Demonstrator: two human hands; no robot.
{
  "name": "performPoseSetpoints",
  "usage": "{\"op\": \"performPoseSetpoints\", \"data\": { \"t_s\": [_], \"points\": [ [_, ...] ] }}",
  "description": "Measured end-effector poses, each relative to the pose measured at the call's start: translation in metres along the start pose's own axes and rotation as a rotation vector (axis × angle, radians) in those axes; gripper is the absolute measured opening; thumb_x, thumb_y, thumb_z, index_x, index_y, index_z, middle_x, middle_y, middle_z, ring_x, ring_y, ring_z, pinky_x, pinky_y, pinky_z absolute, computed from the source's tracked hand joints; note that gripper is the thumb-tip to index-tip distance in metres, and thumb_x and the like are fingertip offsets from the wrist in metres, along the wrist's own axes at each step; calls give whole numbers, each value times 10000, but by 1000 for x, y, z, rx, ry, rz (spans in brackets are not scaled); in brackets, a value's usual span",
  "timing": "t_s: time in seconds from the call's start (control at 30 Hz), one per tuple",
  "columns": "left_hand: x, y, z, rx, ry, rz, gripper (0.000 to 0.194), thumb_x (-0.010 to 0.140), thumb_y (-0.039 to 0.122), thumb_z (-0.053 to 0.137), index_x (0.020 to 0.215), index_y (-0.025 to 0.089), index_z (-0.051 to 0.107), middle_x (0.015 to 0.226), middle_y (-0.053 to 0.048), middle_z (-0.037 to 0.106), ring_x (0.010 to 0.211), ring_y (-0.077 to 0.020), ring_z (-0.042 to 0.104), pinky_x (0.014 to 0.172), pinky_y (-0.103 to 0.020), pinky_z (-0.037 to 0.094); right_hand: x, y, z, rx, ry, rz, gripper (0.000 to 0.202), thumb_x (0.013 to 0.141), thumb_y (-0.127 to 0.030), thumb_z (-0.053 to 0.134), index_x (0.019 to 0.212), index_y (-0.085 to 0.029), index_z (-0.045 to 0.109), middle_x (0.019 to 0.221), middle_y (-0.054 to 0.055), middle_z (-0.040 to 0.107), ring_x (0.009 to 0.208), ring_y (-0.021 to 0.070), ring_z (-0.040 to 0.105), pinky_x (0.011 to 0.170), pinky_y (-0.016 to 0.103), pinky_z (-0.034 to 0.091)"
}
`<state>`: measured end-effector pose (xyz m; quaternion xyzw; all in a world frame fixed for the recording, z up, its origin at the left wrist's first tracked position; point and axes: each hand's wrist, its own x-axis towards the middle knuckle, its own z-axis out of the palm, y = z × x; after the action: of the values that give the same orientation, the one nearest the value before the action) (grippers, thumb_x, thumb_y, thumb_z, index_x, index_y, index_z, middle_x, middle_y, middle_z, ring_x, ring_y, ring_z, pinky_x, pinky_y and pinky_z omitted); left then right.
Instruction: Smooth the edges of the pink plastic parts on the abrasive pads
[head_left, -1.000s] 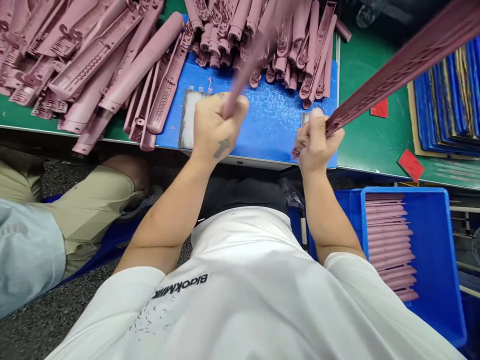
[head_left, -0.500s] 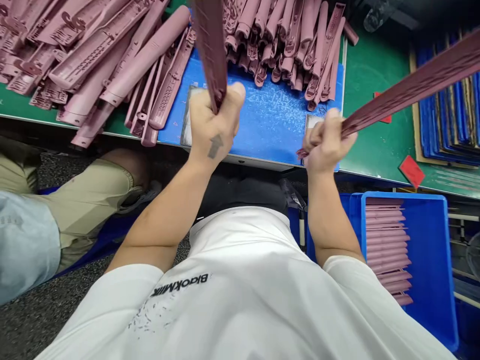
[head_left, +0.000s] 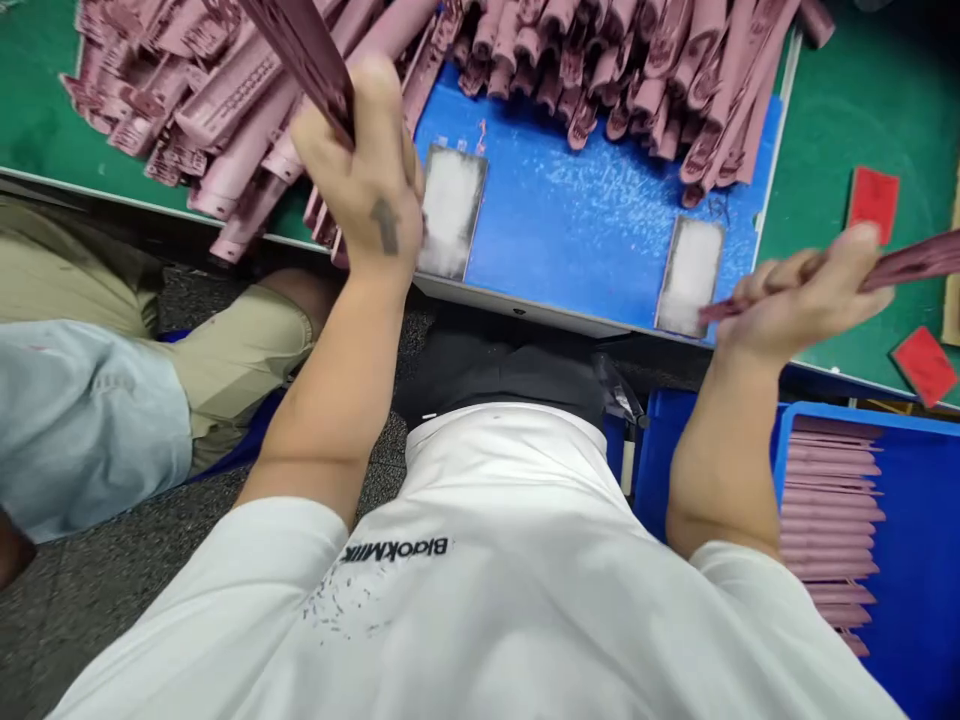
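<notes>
Pink plastic fills both my fists: my left hand (head_left: 367,170) is clenched round the end of one long pink strip (head_left: 304,50), thumb up against it, above the left edge of the blue mat (head_left: 570,230). My right hand (head_left: 802,290) is closed on another pink strip (head_left: 919,260) just off the mat's right edge; its far end runs out of view, and a narrow tip pokes out over the right pale pad (head_left: 691,275). The left pale pad (head_left: 452,210) lies at the mat's other side. A heap of pink parts (head_left: 600,50) crowds the mat's far side, and a looser pile (head_left: 225,90) spreads to its left. With each strip gripped at one end, I reckon a wide swing could let the free end knock the heap or scatter the pile. Squeezing too hard might crack a thin edge; too slack, and a strip could twist loose. Right of the mat lie two red cards (head_left: 872,205); below them, the blue bin (head_left: 911,500) holds stacked pink strips (head_left: 829,500). A co-worker's knee (head_left: 289,310) sits left of the mat, so a dropped piece might land there.
</notes>
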<state>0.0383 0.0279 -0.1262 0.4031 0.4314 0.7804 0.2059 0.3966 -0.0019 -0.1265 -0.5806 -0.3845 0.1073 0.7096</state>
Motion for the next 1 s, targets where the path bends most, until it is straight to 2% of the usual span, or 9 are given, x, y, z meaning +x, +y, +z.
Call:
{"op": "performPoseSetpoints", "data": {
  "t_s": [0.13, 0.23, 0.33, 0.4, 0.5, 0.6, 0.73, 0.93, 1.0],
  "points": [
    [3, 2, 1, -59, -59, -80, 654, 1200, -148, 417, 776, 297, 193, 550, 104, 121, 393, -85, 114, 391, -279, 88, 3, -1, 3, 92, -40, 40, 454, 1192, -292, 429, 792, -337, 221, 681, -77, 123, 468, 110, 150, 477, 288, 187],
    [-2, 6, 2, -182, 73, -25, 600, 1249, -43, 387, 766, 293, 266, 568, 101, 162, 401, -80, 147, 416, -234, 102, -1, -1, 5, 202, -1, 19, 496, 1232, -299, 458, 782, -326, 251, 667, -91, 141, 442, 97, 165, 448, 249, 167],
    [-8, 9, 2, -228, 45, -52, 503, 1243, 44, 344, 807, 295, 337, 584, 103, 169, 412, -85, 114, 415, -213, 82, -2, 3, 5, 239, 1, 42, 511, 1247, -320, 466, 781, -319, 256, 656, -100, 133, 437, 89, 134, 417, 232, 186],
    [-9, 7, 0, -213, 45, -54, 425, 1238, 117, 425, 873, 298, 306, 625, 99, 182, 430, -77, 130, 430, -178, 110, 0, 7, 1, 217, -63, 69, 525, 1268, -393, 482, 794, -316, 270, 651, -97, 168, 436, 88, 176, 410, 230, 247],
    [-9, 0, -2, -180, 136, -27, 447, 1233, 280, 571, 941, 304, 235, 701, 86, 170, 427, -56, 169, 443, -132, 133, 2, 13, -5, 161, -147, 99, 588, 1279, -640, 484, 821, -313, 313, 658, -69, 294, 478, 117, 421, 445, 255, 418],
    [-9, -3, -4, -175, 73, -60, 433, 1183, 261, 589, 948, 300, 227, 712, 79, 139, 409, -56, 162, 425, -115, 113, 0, 15, -8, 120, -169, 99, 639, 1240, -793, 480, 840, -317, 331, 678, -53, 331, 552, 160, 556, 489, 291, 502],
    [-12, 8, -1, -104, 100, -32, 701, 1205, 638, 721, 885, 285, 207, 675, 81, 108, 432, -53, 131, 411, -133, 125, -3, 14, -3, 55, -149, 86, 645, 1225, -825, 460, 842, -319, 349, 696, -39, 337, 606, 185, 584, 517, 314, 509],
    [-14, 25, -5, 11, -81, -14, 744, 1184, 505, 784, 670, 256, 307, 547, 65, 240, 407, -58, 260, 416, -179, 171, -12, -12, 2, 136, -132, 71, 655, 1225, -686, 590, 772, -317, 295, 639, -77, 205, 473, 115, 282, 431, 265, 294],
    [-26, 37, -22, 30, -137, -168, 668, 1094, 381, 815, 625, 255, 356, 508, 67, 271, 375, -66, 230, 389, -207, 118, -25, -28, -13, 125, -225, 157, 706, 1169, -650, 736, 730, -309, 301, 607, -87, 197, 449, 98, 212, 398, 263, 207]
  ]
}}
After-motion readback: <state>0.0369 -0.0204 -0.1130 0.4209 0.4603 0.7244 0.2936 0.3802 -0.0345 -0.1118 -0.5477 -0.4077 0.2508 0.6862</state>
